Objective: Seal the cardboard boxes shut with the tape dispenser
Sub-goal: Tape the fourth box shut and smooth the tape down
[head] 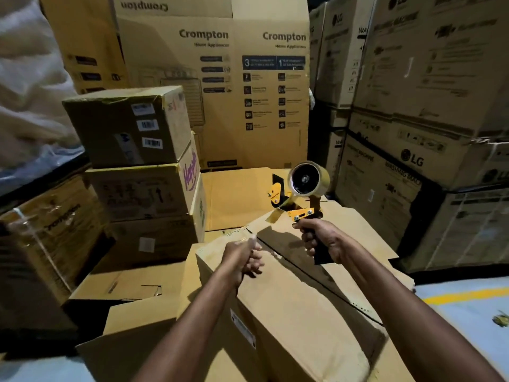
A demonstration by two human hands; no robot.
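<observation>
One tape dispenser (303, 194) in right hand (321, 241).

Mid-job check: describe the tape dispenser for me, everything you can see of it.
The tape dispenser has a yellow metal-looking frame, a black pistol handle and a roll of glossy tan tape on a dark hub. It is upright, roll uppermost, above the cardboard box. The right hand grips its handle. A loose tape end curls from its front.

Stacked appliance cartons (413, 92), pale floor (454, 326)
</observation>
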